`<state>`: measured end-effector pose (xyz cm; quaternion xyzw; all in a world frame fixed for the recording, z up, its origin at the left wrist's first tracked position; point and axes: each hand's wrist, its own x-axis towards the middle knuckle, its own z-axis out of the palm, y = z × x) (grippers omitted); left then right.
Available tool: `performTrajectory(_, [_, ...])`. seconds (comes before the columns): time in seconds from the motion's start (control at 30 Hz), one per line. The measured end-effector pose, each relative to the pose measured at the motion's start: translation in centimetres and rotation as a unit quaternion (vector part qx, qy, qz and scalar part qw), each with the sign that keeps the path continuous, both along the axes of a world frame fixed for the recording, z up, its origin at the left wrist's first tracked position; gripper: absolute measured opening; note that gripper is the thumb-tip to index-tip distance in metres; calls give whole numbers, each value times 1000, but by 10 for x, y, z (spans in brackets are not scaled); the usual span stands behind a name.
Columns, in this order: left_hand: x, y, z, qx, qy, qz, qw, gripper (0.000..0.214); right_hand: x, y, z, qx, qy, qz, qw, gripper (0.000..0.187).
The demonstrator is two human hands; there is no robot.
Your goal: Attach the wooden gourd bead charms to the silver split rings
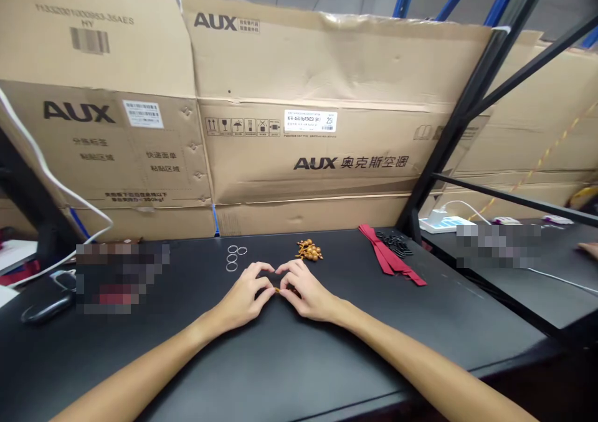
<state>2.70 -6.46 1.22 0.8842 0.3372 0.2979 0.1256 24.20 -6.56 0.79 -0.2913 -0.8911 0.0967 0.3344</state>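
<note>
Between the two hands, low on the black table (280,359), sits a small golden-brown piece (279,290), pinched from both sides. Left hand (245,297): thumb and forefinger closed on the piece's left end. Right hand (306,294): fingertips closed on its right end; the two hands meet there, fingertips touching. Just beyond the left hand lie four metal rings (235,257), flat. Just beyond the right hand, a heap of golden beads (309,250). Further to the right of that hand, red ribbons (390,257) fan out beside a pile of black loops (396,242). Cardboard cartons (303,116) stand behind everything.
</note>
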Motion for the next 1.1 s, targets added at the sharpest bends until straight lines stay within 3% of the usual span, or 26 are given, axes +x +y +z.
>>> performTrajectory(0.33, [0,0,4,-14,8,-30,999,19,2,10,-9,32,-12,-84,996,11])
performTrajectory(0.5, [-3,2,-3,21,41,-10,999,16,5,9,-6,24,-31,-65,997,3])
performTrajectory(0.6, [-5,2,-4,60,65,16,996,9,9,8,-1,49,-37,-92,994,18])
performTrajectory(0.67, [-5,-1,-3,86,86,22,992,7,11,7,1,75,-51,-112,990,17])
performTrajectory(0.9, [-2,-10,3,92,112,0,989,23,15,9,-7,38,-89,-119,988,3])
performTrajectory(1.1, [-6,-3,-7,92,110,51,988,27,11,16,-7,49,-67,-114,990,10])
